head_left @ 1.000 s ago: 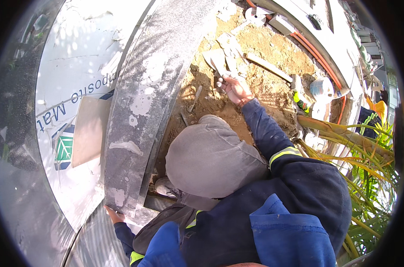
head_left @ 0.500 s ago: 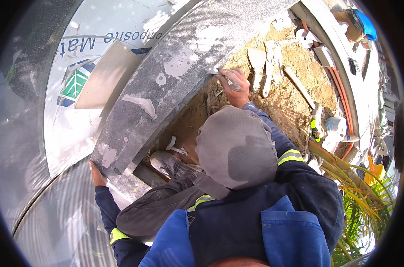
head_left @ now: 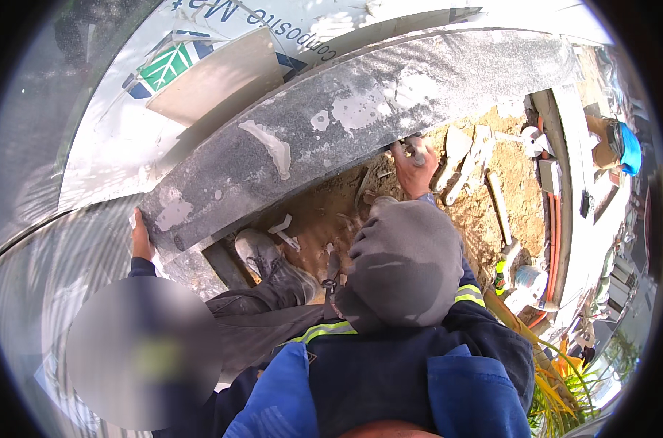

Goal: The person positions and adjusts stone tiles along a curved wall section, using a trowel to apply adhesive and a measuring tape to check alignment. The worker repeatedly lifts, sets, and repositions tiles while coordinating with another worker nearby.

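A long grey slab [head_left: 222, 182], blotched with pale dried patches, stretches in front of me. My left hand [head_left: 140, 237] rests against the slab's left end, fingers straight along the edge. A round blur covers most of that forearm. At the slab's near edge, right of the middle, my right hand [head_left: 417, 171] is closed round a small pale-grey tool [head_left: 419, 152]; its far end is hidden at the edge. Just right of this hand, a pale flat-bladed scraper [head_left: 455, 152] lies on the soil.
A wooden-looking handle [head_left: 500, 208] lies on the sandy soil [head_left: 448, 226]. Orange conduits [head_left: 554, 233] run along the kerb at right, near a clear container [head_left: 530, 279]. Beyond the slab lean a beige tile [head_left: 218, 77] and white printed sheeting [head_left: 101, 142]. My left shoe [head_left: 260, 255] stands below the slab.
The view has turned, so the slab lies flatter across it. My right hand has dropped slightly below the slab's edge, and the tool's pale tip no longer shows. My left hand stays at the slab's end.
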The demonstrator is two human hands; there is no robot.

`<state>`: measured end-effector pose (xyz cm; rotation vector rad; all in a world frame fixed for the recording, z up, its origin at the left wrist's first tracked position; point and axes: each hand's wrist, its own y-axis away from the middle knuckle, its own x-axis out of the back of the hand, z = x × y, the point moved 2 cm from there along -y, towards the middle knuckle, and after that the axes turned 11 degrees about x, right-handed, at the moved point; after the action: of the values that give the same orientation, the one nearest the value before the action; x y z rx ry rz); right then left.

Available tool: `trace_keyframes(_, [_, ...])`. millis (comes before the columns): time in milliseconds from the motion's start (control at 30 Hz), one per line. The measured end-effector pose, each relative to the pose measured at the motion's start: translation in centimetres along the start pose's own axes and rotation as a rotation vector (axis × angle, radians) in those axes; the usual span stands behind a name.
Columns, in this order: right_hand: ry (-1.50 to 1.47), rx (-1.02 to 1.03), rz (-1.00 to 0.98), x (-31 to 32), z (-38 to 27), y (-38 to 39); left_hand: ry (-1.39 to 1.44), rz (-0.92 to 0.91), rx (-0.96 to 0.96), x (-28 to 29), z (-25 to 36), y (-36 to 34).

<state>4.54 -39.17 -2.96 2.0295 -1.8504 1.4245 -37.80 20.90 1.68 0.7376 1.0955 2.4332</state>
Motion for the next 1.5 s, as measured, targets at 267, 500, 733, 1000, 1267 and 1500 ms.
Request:
trace_keyframes(267, [-0.270,-0.076,0.072,-1.2,0.5,0.4,-0.040,0.052,-0.034,0.2,-1.6,-0.6])
trace_keyframes(500, [-0.026,-0.239,0.176,3.2,0.8,0.8,-0.377,0.408,-0.140,1.9,-2.1,-0.9])
trace_keyframes(733, [-0.329,0.284,-0.370,-1.5,-11.5,-14.7,-0.240,0.625,-0.291,3.8,4.0,2.6])
trace_keyframes(1000, [-0.077,0.793,-0.627,-21.9,-18.5,-24.9,-1.217,0.496,-1.346,-24.0,19.7,5.9])
trace_keyframes(1267, [-0.251,0.807,-0.868,-15.2,-21.6,-21.2,-1.161,0.598,-1.283,-28.2,17.9,-2.6])
trace_keyframes(1500, [-0.220,0.622,-0.757,-12.6,-18.6,-22.8,-1.137,0.349,-0.977,-17.8,16.6,0.3])
